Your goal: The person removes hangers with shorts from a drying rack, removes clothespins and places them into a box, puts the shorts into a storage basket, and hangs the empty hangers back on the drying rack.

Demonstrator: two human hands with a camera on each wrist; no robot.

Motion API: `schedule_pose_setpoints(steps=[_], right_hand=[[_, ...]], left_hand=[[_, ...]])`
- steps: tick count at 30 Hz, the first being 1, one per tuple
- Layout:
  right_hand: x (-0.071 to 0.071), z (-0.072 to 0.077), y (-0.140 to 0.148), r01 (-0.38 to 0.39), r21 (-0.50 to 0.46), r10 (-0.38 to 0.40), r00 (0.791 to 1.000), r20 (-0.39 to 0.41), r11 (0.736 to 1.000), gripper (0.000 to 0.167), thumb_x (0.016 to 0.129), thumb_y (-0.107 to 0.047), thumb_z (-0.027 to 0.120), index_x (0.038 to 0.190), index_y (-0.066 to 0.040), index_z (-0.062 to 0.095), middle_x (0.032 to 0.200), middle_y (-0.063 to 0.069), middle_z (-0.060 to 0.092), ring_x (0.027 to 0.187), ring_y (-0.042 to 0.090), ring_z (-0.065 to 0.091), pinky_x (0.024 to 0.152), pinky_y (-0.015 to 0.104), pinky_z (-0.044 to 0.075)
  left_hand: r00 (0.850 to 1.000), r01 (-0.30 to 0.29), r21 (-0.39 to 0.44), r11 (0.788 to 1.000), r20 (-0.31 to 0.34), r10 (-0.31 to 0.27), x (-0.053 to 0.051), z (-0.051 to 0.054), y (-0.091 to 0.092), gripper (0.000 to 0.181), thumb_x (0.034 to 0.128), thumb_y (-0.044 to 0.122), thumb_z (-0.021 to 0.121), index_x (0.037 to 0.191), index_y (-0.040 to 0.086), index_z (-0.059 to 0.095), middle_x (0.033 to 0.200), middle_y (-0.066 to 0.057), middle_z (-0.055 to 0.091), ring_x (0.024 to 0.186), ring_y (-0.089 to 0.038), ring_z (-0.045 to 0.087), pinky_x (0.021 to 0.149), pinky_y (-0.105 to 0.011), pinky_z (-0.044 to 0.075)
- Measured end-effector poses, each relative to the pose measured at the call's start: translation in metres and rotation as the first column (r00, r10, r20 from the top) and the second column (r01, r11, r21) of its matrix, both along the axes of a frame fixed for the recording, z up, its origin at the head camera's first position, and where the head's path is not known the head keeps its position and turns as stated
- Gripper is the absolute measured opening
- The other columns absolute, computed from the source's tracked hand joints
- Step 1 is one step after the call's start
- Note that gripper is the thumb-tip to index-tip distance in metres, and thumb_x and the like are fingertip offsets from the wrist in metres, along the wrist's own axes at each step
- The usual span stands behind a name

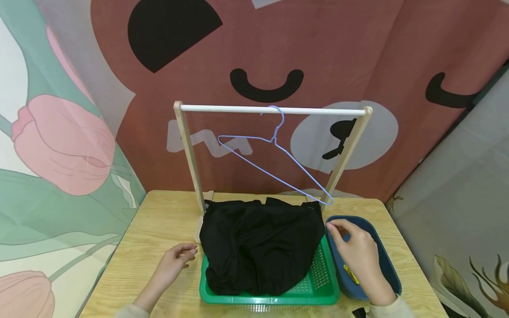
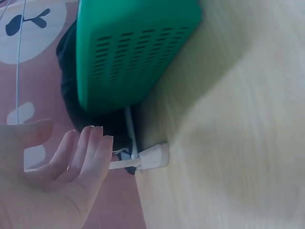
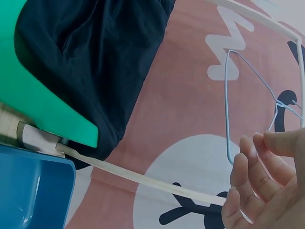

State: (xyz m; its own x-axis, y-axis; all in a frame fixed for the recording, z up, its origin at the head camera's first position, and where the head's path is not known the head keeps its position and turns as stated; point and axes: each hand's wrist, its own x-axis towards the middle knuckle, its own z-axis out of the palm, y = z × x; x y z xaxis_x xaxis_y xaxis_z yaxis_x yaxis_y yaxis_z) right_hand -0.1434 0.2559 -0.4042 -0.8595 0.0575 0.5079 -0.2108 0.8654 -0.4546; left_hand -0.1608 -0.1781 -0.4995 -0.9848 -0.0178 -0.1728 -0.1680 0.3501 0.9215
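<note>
A black garment (image 1: 262,247) lies heaped in a green basket (image 1: 270,300), its far part rising past the back rim. Left of the basket, my left hand (image 1: 171,267) hovers with loosely bent fingers and nothing in them. My right hand (image 1: 355,254) is raised above a blue bin (image 1: 391,269). Its thumb and forefinger come close together, with no object visible between them. Above the garment, a light blue wire hanger (image 1: 275,137) hangs tilted by its hook from a white rod (image 1: 222,108). In the right wrist view the hanger (image 3: 226,95) passes behind my fingertips.
Wooden posts (image 1: 190,159) hold up the rod at both ends, behind the basket. A small yellow item (image 1: 351,274) lies in the blue bin, partly covered by my right forearm. The wooden table (image 1: 159,221) meets a printed curtain (image 1: 342,53) at the back.
</note>
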Motion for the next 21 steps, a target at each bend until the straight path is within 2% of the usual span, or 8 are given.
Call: schedule_pose_setpoints(steps=[12,15,21], right_hand=[[0.000,-0.002,-0.003,0.000,0.005,0.000,1.000,0.008,1.000,0.008,0.090,-0.019,0.075,0.096,-0.014,0.075,0.072,-0.003,0.065,0.046,0.002,0.041,0.035,0.027,0.025],[-0.001,-0.002,-0.003,-0.007,0.004,0.007,1.000,0.008,1.000,0.008,0.090,-0.019,0.075,0.097,-0.015,0.075,0.072,-0.003,0.065,0.045,0.002,0.040,0.035,0.027,0.026],[-0.001,-0.002,-0.005,-0.010,0.004,0.010,1.000,0.017,1.000,0.008,0.091,-0.021,0.075,0.096,-0.016,0.075,0.071,-0.005,0.064,0.046,0.002,0.041,0.036,0.027,0.027]], left_hand=[[0.997,-0.018,0.024,1.000,0.076,0.017,0.012,-0.013,0.008,0.029,0.0986,0.014,0.061,0.117,-0.008,0.064,0.099,-0.010,0.070,0.089,-0.029,0.067,0.073,-0.045,0.056],[0.995,-0.002,0.044,0.999,0.098,-0.003,0.014,-0.015,0.010,0.031,0.0984,0.015,0.061,0.118,-0.009,0.063,0.097,-0.010,0.070,0.088,-0.029,0.067,0.074,-0.046,0.056],[0.993,0.073,0.085,0.994,0.082,-0.081,0.017,-0.020,0.010,0.036,0.0992,0.015,0.060,0.121,-0.014,0.059,0.096,-0.011,0.070,0.082,-0.025,0.066,0.071,-0.043,0.056]])
